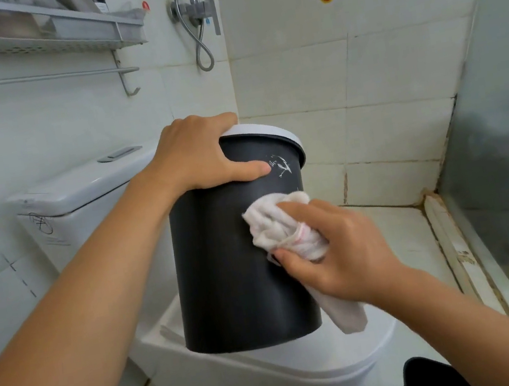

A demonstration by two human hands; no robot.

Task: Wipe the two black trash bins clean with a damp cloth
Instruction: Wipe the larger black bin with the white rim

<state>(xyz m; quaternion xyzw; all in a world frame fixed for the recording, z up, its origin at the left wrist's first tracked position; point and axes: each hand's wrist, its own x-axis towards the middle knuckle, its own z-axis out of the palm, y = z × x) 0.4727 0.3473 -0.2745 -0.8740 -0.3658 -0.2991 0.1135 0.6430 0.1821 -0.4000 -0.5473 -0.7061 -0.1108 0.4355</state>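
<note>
The right hand (pixel 339 252) is holding a bunched white cloth (pixel 281 232); its fingers (pixel 302 210) and thumb are curling round the cloth and pressing it against the side wall of the black trash bin (pixel 224 264). A loose tail of the cloth is hanging down below the thumb, past the bin's lower edge.

Above and to the left of those fingers, the left hand (pixel 197 155) is gripping the bin's top. Its thumb is lying flat along the upper wall, and the remaining fingers are curling over the white rim ring (pixel 274 134), their tips hidden behind it. White scratch marks (pixel 280 165) are showing on the wall just beyond the thumb tip.

The bin is standing upright, slightly tilted, with its base resting on the closed toilet lid (pixel 339 356). The toilet cistern (pixel 80 193) is sitting behind the left forearm. A second dark object (pixel 426 379) is showing at the lower edge, below the right forearm; its identity cannot be determined.
</note>
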